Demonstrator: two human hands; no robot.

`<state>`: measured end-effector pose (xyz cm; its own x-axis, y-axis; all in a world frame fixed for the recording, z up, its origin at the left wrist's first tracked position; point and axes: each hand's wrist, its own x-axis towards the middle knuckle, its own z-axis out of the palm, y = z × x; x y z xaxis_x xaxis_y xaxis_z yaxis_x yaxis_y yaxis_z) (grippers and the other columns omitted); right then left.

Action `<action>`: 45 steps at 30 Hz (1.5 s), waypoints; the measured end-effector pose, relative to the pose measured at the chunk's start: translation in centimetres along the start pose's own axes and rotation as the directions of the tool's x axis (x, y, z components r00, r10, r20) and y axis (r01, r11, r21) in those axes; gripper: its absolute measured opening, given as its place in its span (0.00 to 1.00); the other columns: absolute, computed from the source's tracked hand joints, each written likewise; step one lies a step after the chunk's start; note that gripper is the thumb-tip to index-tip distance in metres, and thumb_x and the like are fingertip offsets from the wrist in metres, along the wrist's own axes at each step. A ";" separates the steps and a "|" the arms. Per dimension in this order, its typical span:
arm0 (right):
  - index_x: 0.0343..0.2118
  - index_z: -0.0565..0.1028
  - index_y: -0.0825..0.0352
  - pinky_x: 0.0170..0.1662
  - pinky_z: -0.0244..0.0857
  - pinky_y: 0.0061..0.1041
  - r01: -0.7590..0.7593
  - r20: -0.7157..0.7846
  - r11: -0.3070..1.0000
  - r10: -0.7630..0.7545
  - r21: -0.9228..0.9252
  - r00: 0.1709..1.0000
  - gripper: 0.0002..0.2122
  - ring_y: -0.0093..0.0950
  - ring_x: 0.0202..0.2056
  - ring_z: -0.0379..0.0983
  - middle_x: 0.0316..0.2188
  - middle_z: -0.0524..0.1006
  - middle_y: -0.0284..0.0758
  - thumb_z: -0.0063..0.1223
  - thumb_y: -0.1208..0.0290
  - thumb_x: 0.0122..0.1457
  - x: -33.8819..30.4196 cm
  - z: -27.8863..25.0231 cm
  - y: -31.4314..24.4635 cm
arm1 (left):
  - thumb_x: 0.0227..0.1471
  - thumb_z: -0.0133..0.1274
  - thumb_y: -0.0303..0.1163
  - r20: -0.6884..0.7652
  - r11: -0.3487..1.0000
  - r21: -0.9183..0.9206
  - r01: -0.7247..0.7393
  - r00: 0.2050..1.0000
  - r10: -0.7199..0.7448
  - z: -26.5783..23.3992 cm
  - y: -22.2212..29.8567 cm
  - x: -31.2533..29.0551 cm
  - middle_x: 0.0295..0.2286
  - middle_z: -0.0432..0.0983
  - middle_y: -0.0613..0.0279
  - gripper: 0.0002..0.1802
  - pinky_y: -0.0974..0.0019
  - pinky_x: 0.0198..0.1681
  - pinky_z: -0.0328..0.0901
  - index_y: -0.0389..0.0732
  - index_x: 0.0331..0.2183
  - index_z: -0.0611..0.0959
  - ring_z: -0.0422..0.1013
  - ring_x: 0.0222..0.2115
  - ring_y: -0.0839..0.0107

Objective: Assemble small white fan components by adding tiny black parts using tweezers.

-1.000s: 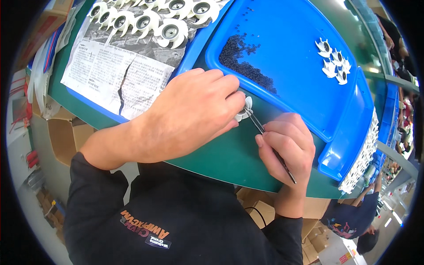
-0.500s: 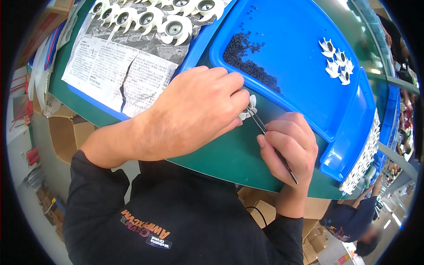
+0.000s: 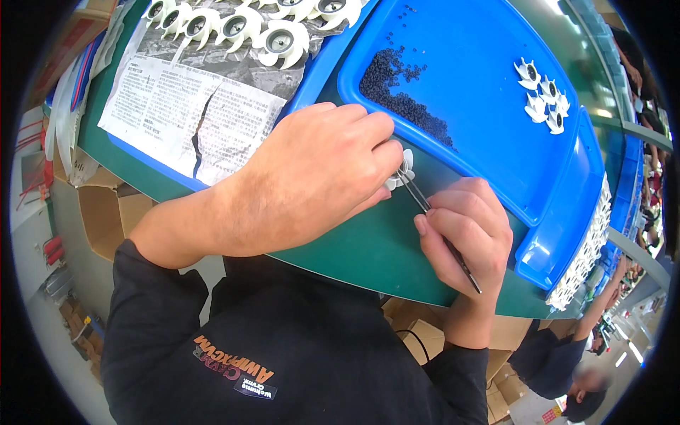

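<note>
White impeller [image 3: 401, 172] pinched in left hand [image 3: 322, 177], tweezers [image 3: 433, 216] touching.

- White plastic fan wheel [image 3: 404, 170]: small, mostly hidden under fingers, near the green table's front edge, beside the blue tray's rim.
- Thin dark tweezers [image 3: 432, 212]: slanted, tips touching the wheel.

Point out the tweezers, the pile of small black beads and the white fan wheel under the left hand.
tweezers [image 3: 433, 217]: head view, on the thin shaft.
pile of small black beads [image 3: 397, 88]: head view, pile's middle.
white fan wheel [image 3: 401, 173]: head view, on the visible blades.
</note>
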<state>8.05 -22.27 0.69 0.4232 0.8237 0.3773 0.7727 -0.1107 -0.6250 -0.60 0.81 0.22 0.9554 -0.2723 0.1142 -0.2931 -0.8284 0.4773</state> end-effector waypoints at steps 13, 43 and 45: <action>0.31 0.77 0.68 0.38 0.72 0.34 -0.014 0.055 1.000 0.015 -0.011 0.998 0.11 0.37 0.34 0.77 0.33 0.79 0.37 0.70 0.84 0.48 0.3 0.0 -0.3 | 0.51 0.70 0.33 -0.024 1.000 -0.003 -0.007 1.000 0.007 0.1 0.0 0.0 0.38 0.77 0.57 0.19 0.56 0.43 0.72 0.37 0.43 0.84 0.77 0.40 0.57; 0.33 0.78 0.70 0.36 0.72 0.35 0.009 -0.230 0.999 -0.001 0.033 0.973 0.10 0.39 0.30 0.76 0.29 0.80 0.42 0.67 0.85 0.48 -1.6 -2.6 -0.4 | 0.42 0.73 0.32 -0.319 0.999 0.037 -0.005 0.948 0.016 -4.3 -1.5 -0.4 0.33 0.75 0.58 0.20 0.57 0.36 0.70 0.38 0.40 0.87 0.75 0.34 0.58; 0.33 0.78 0.70 0.36 0.72 0.34 0.017 -0.247 1.000 -0.012 0.016 0.969 0.11 0.39 0.30 0.76 0.29 0.80 0.41 0.67 0.86 0.48 -1.8 -2.6 -0.3 | 0.43 0.74 0.32 -0.341 0.991 0.091 0.098 0.938 -0.061 -5.2 -3.3 -0.5 0.34 0.74 0.59 0.21 0.58 0.37 0.70 0.39 0.41 0.88 0.74 0.34 0.60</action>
<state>8.33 -25.16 1.98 0.5175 0.6621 0.5421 0.7719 -0.0877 -0.6297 0.04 6.27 3.12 0.9261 -0.0376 0.3753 -0.2005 -0.8920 0.4052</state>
